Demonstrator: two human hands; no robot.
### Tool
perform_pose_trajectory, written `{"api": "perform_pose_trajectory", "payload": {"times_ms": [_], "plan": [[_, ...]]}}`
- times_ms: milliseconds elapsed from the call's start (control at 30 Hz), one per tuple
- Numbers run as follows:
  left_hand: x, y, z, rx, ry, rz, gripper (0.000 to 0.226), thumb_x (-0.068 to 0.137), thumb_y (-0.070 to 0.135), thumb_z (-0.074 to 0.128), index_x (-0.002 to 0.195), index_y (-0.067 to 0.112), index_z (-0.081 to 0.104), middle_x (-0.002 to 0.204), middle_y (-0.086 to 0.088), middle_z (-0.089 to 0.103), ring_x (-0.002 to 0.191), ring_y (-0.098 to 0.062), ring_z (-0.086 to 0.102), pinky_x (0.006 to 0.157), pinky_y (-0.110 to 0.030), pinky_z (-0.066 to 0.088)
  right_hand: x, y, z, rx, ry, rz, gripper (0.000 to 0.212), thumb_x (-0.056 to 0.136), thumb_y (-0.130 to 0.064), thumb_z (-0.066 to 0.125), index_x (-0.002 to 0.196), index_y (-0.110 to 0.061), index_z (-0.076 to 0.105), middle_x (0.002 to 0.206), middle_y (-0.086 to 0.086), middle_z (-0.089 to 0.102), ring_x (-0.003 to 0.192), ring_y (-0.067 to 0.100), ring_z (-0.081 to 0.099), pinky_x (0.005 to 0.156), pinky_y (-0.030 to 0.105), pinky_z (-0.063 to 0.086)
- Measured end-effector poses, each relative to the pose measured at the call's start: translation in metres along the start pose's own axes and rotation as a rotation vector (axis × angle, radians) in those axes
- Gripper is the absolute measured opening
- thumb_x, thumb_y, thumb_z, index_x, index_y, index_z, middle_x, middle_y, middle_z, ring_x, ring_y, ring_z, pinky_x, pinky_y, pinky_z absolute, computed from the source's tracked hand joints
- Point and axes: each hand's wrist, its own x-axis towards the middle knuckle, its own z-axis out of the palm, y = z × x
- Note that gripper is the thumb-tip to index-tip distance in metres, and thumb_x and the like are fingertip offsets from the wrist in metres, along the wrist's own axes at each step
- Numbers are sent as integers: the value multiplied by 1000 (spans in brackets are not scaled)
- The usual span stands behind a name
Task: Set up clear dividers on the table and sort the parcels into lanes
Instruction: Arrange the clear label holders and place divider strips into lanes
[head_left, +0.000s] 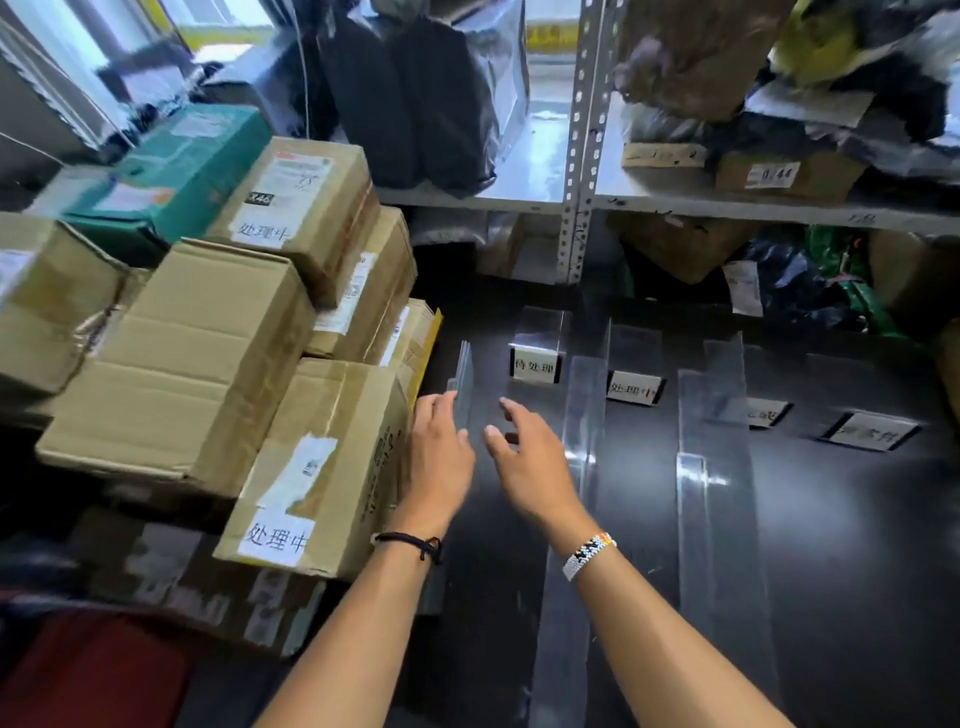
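Two open grips flank one upright clear divider (464, 382) on the bench (831, 519).
The left grip (441, 457), fingers straight, touches its near end; the right grip (530, 457), spread and released, hovers just beside.

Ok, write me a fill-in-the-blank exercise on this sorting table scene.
1. The right hand wears a ___ beaded bracelet.
2. The left hand wears a ___ cord at the wrist.
3. The cardboard boxes are stacked to the ___ of both hands.
4. The upright clear divider stands between the two ___.
Missing words: white; black; left; hands.
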Motion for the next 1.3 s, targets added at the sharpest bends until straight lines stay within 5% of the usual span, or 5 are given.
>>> {"api": "perform_pose_trajectory", "payload": {"times_ms": [434, 667, 867, 1167, 1301], "plan": [[6, -58, 5, -162, -85, -252, 33, 104, 5, 52, 137, 5, 61, 138, -15, 64, 128, -32, 57, 104, -35, 42, -5, 16, 80, 89, -149, 216, 63, 100, -22, 70, 157, -19, 43, 151, 6, 55, 115, 21, 63, 104, 38, 51], [4, -59, 6, -97, -61, -221, 29, 103, 4, 51, 129, 4, 63, 127, -19, 67, 120, -36, 59, 86, -30, 38, -5, 6, 80, -26, -143, 259, 57, 101, -29, 61, 155, -20, 45, 141, 13, 62, 124, 32, 62, 102, 47, 54], [-1, -56, 5, 95, -141, -191, 19, 97, 10, 58, 87, -3, 66, 98, -28, 69, 94, -47, 66, 66, -35, 34, -4, -2, 78, -283, -200, 324, 13, 100, -18, 48, 101, -6, 51, 117, 24, 64, 109, 47, 61, 73, 39, 45], [-14, -58, 11, 209, -129, -148, 15, 95, 7, 61, 95, -4, 71, 97, -25, 74, 90, -44, 72, 61, -36, 43, -15, -6, 47, -281, 4, 318, 15, 91, -4, 48, 78, -9, 43, 85, 13, 54, 87, 41, 57, 67, 37, 41], [-16, -56, 18, 229, -127, -102, 34, 97, 4, 56, 130, 2, 56, 120, -23, 68, 105, -41, 69, 76, -44, 52, -22, -10, 30, -270, 66, 274, 8, 90, -6, 47, 82, -7, 46, 91, 18, 60, 84, 42, 59, 64, 38, 42]]}}
